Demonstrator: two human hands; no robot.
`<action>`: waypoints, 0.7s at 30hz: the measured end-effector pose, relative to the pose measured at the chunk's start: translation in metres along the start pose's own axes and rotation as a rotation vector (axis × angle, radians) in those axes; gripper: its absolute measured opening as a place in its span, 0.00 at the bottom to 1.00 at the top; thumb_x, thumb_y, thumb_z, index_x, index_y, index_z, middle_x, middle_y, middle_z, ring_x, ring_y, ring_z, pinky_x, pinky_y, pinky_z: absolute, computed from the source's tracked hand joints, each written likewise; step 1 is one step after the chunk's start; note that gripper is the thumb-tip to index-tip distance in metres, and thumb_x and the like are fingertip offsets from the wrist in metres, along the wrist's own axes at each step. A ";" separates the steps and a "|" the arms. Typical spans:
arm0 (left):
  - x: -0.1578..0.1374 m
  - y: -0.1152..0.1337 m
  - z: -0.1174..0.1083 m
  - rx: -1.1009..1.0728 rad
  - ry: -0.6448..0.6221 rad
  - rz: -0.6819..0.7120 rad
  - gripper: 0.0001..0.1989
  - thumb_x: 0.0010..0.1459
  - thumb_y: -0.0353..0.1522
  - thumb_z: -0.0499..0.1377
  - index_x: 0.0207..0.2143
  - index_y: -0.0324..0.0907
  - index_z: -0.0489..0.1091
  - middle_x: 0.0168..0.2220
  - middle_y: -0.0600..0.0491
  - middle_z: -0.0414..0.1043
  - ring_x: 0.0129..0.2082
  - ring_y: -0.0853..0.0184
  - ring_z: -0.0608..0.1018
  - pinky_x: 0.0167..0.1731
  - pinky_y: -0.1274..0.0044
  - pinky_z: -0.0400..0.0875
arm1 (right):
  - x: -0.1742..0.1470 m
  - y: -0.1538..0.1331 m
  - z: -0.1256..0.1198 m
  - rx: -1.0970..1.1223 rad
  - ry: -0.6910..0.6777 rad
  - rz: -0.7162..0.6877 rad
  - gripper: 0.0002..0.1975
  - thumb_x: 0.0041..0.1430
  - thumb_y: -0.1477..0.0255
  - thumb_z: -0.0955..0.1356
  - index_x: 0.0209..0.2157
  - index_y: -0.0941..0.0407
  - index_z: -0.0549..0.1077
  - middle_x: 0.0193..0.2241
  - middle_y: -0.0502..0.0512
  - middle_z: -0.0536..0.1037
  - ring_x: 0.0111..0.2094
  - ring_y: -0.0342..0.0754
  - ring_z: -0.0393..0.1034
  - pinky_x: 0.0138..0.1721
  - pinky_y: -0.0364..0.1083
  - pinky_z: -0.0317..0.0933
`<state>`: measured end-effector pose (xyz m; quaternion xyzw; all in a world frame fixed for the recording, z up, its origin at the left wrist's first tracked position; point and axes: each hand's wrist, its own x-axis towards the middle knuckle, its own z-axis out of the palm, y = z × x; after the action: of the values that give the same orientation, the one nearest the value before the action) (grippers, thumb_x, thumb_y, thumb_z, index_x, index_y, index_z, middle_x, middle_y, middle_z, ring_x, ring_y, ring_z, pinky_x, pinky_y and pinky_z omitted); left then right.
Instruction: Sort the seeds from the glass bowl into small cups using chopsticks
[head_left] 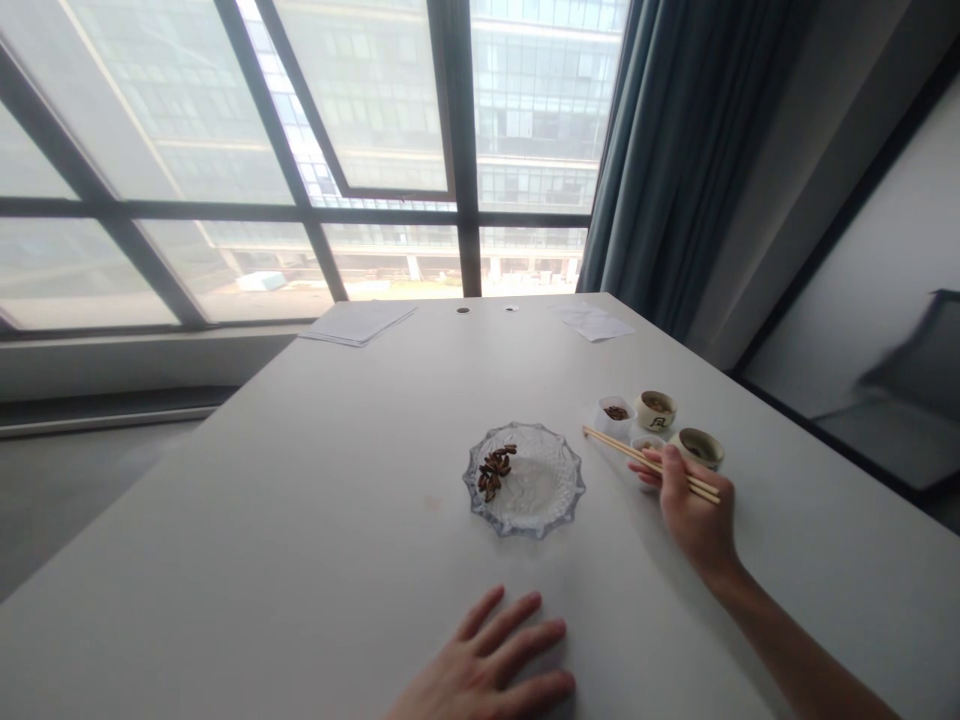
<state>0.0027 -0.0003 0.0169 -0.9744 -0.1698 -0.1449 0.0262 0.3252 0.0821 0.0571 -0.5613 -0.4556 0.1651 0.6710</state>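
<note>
My right hand (697, 505) is closed around a pair of wooden chopsticks (622, 446), whose tips point left toward the glass plate. Fingers spread, my left hand (495, 660) rests on the table in front of the plate and holds nothing. The clear glass plate (544, 500) has a scalloped rim. Several dark brown, seed-like pieces (495, 470) lie on its left side. Just beyond the chopsticks stands a white cup (606, 424) with similar brown bits. Another small white cup (646, 441) is partly hidden by the chopsticks and my right hand.
Two cream ceramic cups (656, 420) (712, 455) stand at the right, the farther one marked with a dark character. Paper sheets (360, 322) lie at the white table's far left, with more papers (596, 323) far right. Windows and a blue-grey curtain (645, 160) are behind.
</note>
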 end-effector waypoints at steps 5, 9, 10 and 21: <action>-0.001 0.001 0.002 0.004 -0.037 -0.009 0.23 0.73 0.31 0.63 0.67 0.54 0.68 0.72 0.57 0.64 0.72 0.58 0.65 0.74 0.61 0.51 | 0.004 -0.007 -0.008 -0.016 0.014 -0.039 0.23 0.68 0.52 0.70 0.37 0.59 0.84 0.31 0.63 0.87 0.30 0.58 0.86 0.35 0.51 0.83; -0.001 0.001 0.002 -0.031 -0.028 -0.009 0.24 0.72 0.31 0.65 0.67 0.52 0.68 0.72 0.56 0.64 0.72 0.57 0.65 0.74 0.60 0.50 | 0.004 -0.010 -0.011 -0.087 -0.061 -0.067 0.20 0.68 0.54 0.71 0.37 0.57 0.84 0.32 0.61 0.87 0.30 0.57 0.85 0.34 0.51 0.82; -0.001 0.001 0.002 -0.033 -0.021 -0.009 0.25 0.71 0.30 0.66 0.67 0.52 0.68 0.72 0.56 0.65 0.72 0.57 0.65 0.74 0.60 0.49 | 0.003 -0.010 -0.011 -0.097 -0.084 -0.073 0.19 0.67 0.54 0.72 0.37 0.57 0.85 0.32 0.60 0.87 0.29 0.56 0.85 0.34 0.51 0.82; -0.001 0.001 0.003 0.006 -0.019 -0.005 0.23 0.73 0.31 0.64 0.67 0.54 0.69 0.72 0.57 0.64 0.72 0.58 0.65 0.74 0.60 0.51 | -0.002 0.000 -0.007 -0.090 -0.112 0.001 0.22 0.66 0.53 0.72 0.35 0.59 0.84 0.29 0.60 0.86 0.28 0.54 0.85 0.29 0.47 0.81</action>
<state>0.0027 -0.0013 0.0132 -0.9753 -0.1727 -0.1353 0.0270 0.3297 0.0767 0.0565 -0.5808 -0.4992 0.1759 0.6185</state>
